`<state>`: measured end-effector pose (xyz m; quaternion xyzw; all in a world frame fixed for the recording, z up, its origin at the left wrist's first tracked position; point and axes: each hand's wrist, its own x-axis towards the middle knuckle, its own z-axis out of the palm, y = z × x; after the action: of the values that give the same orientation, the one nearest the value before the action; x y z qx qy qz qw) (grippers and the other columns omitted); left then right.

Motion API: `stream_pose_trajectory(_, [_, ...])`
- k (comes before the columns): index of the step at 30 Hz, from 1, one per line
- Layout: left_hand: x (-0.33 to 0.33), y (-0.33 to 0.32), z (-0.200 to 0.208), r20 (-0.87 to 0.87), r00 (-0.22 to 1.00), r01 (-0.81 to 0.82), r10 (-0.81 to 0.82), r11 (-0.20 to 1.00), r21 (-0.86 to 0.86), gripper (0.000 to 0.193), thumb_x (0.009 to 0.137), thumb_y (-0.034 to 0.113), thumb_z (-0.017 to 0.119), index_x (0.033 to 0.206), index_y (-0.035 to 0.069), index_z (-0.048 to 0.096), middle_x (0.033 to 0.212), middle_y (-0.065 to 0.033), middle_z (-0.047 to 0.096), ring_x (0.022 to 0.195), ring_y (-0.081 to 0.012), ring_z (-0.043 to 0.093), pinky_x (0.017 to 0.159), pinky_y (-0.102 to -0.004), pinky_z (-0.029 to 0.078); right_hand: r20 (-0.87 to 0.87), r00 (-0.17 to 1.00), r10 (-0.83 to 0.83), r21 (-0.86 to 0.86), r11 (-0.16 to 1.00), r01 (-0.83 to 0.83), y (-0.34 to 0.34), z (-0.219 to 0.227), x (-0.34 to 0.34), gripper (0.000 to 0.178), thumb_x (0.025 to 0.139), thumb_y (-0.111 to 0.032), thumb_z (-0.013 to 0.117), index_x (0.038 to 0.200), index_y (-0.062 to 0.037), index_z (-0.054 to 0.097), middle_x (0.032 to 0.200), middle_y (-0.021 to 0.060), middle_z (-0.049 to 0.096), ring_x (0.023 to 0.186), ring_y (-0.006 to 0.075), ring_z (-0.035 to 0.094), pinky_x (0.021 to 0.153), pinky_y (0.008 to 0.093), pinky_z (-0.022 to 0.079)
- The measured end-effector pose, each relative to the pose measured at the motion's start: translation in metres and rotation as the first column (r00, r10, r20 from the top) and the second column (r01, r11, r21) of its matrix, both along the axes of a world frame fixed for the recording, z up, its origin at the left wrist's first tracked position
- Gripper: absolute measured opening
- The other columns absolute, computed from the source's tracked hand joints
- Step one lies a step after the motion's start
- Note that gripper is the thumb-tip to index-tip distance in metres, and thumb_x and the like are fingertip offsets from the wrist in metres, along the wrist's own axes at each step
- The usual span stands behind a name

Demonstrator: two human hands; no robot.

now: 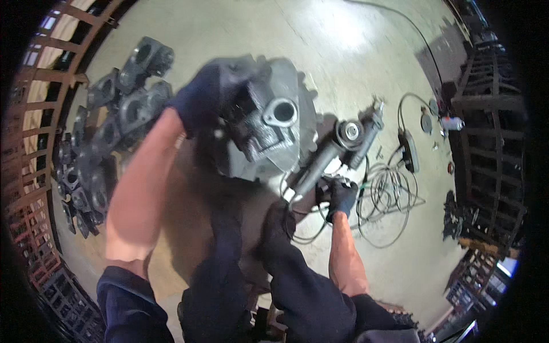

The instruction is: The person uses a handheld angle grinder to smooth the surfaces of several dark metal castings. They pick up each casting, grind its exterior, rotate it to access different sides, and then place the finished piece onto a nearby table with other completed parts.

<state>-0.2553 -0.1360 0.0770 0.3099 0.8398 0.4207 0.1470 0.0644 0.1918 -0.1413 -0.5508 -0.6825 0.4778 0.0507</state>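
Head view: left grip (213,91) touches black casting (255,134); right grip (343,196) near grinder (320,167); cannot tell either's opening

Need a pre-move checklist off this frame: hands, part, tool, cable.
1. Left grip gloved and at the black metal casting with oval flange: ok.
2. Right grip gloved: ok.
3. Right grip's hold secure: cannot tell, fingers and contact unclear.
4. Dark cylindrical power tool with round head switched off: cannot tell.
5. Thin dark looped cable tidy: not ok, loose loops beside right grip.
6. Forearms covered: not ok, bare.
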Motion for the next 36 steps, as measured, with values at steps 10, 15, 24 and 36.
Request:
stream_pose_trajectory(10, [0.002,0.005,0.014,0.221,0.975,-0.029,0.006,0.995,0.099,0.036,0.101,0.033,0.055,0.110,0.000,0.067,0.102,-0.0109,0.068,0.088,-0.0188,0.062,0.087,-0.0340,0.047,0.039,0.980,0.195,-0.136,0.973,-0.188,0.034,0.030,0.010,0.025,0.075,-0.011,0.073,0.093,0.0059,0.070,0.078,0.0120,0.071,0.062,0.0196,0.066,0.054,0.0310,0.053])
stream_pose_trajectory(15, [0.006,-0.007,0.010,0.159,0.983,-0.087,0.092,0.996,-0.035,0.039,0.100,0.035,0.054,0.111,0.000,0.067,0.103,-0.0144,0.070,0.090,-0.0202,0.063,0.084,-0.0360,0.048,-0.283,0.896,0.343,-0.221,0.886,-0.408,0.006,0.143,-0.015,0.028,0.083,-0.001,0.068,0.111,0.0038,0.066,0.090,0.0090,0.072,0.072,0.0153,0.066,0.066,0.0286,0.054])
stream_pose_trajectory(24, [0.001,0.001,-0.006,0.086,0.991,-0.102,0.101,0.995,0.007,0.044,0.098,0.040,0.055,0.109,-0.001,0.067,0.102,-0.0196,0.070,0.090,-0.0303,0.066,0.085,-0.0408,0.049,-0.254,0.517,0.818,0.499,0.568,-0.654,-0.073,0.332,-0.172,0.046,0.078,-0.027,0.082,0.113,0.0013,0.069,0.107,0.0136,0.070,0.096,0.0211,0.068,0.087,0.0337,0.055])
stream_pose_trajectory(36, [0.002,0.004,-0.002,0.053,0.995,-0.087,0.087,0.996,0.000,0.048,0.097,0.042,0.055,0.107,-0.004,0.067,0.100,-0.0236,0.069,0.094,-0.0362,0.067,0.084,-0.0427,0.050,-0.082,0.152,0.985,0.733,0.163,-0.660,-0.107,0.308,-0.209,0.044,0.074,-0.013,0.083,0.115,-0.0056,0.067,0.101,0.0150,0.068,0.087,0.0276,0.070,0.075,0.0349,0.057])
